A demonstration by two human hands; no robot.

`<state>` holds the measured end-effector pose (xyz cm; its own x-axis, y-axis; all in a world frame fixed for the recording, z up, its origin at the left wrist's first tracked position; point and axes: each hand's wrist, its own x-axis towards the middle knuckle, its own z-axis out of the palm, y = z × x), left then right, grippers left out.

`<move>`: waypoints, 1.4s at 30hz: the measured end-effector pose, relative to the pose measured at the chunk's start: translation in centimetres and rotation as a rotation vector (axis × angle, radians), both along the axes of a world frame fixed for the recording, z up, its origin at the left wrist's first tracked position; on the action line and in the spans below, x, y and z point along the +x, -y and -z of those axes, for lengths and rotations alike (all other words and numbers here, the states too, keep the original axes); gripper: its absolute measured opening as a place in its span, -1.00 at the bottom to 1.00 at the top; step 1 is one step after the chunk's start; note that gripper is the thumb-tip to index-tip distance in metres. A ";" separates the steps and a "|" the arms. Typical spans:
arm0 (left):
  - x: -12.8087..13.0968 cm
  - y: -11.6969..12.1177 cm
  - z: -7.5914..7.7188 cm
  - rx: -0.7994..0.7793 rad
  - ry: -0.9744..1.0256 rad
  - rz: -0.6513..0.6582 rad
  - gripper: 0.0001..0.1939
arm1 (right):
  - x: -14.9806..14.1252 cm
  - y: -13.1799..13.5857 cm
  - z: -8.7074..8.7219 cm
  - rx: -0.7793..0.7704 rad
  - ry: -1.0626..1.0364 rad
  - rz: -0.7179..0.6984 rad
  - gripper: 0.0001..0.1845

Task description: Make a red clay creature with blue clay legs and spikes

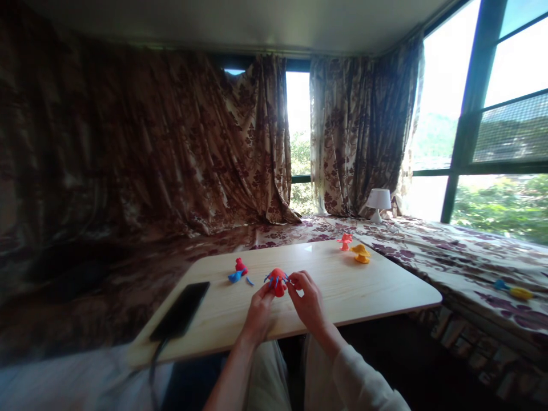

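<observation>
Just above the light wooden table, my left hand is closed around the lower left side of a red rounded figure, which looks like modelling clay. Thin blue strips stick out around its middle. My right hand pinches at the figure's right side, thumb and index finger together on the end of a blue strip. Left of the figure lie a red lump, a blue lump and a small loose blue strip.
A black tablet-like slab with a cable lies at the table's left. A pink figure and a yellow figure stand at the far right. A blue-and-yellow object and a white lamp are on the flowered cloth.
</observation>
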<state>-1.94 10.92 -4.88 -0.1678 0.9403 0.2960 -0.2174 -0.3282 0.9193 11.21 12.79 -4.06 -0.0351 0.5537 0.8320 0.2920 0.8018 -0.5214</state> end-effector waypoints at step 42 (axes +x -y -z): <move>0.2 0.3 -0.5 -0.020 0.142 -0.053 -0.74 | 0.0 0.3 -0.2 -0.009 0.084 0.015 -0.93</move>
<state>-1.75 10.64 -4.39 -0.2560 0.9345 0.2474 -0.3288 -0.3248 0.8868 11.26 12.45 -3.86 -0.0958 0.5623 0.8213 0.3470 0.7923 -0.5019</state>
